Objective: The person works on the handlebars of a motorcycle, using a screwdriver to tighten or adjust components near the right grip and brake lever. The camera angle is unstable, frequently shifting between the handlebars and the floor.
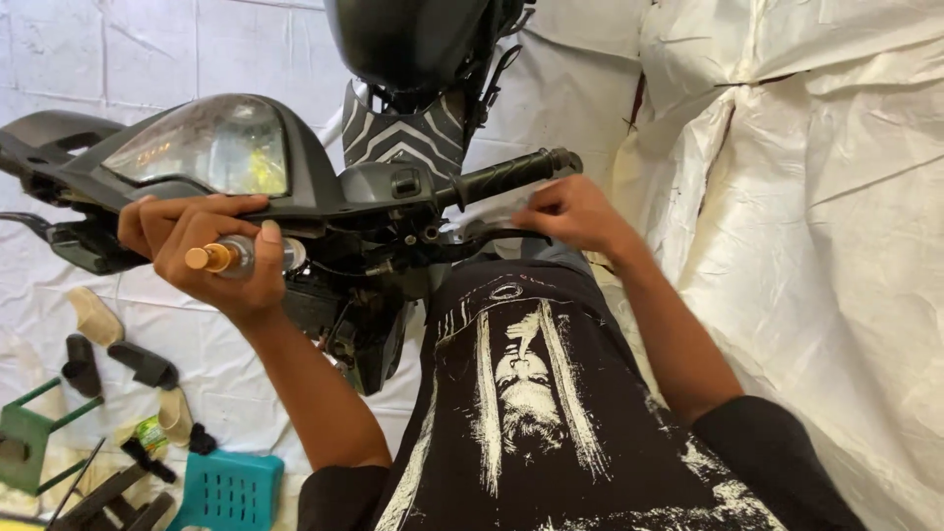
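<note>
A dark grey scooter handlebar unit [334, 187] with a clear speedometer lens [211, 147] fills the upper left. My left hand [202, 251] is closed around a screwdriver with a clear handle and amber end cap [231, 258], held against the underside of the handlebar cover. My right hand [575, 211] reaches under the black right grip [506, 177], fingers pinched at the brake lever area [472, 234]. What the fingers pinch is hidden.
A black helmet-like body part [413, 39] hangs above. White tarpaulin [806, 197] covers the floor and right side. Lower left lie black and beige plastic parts [138, 364], a green stool frame [25, 442], a teal plastic stool [228, 490].
</note>
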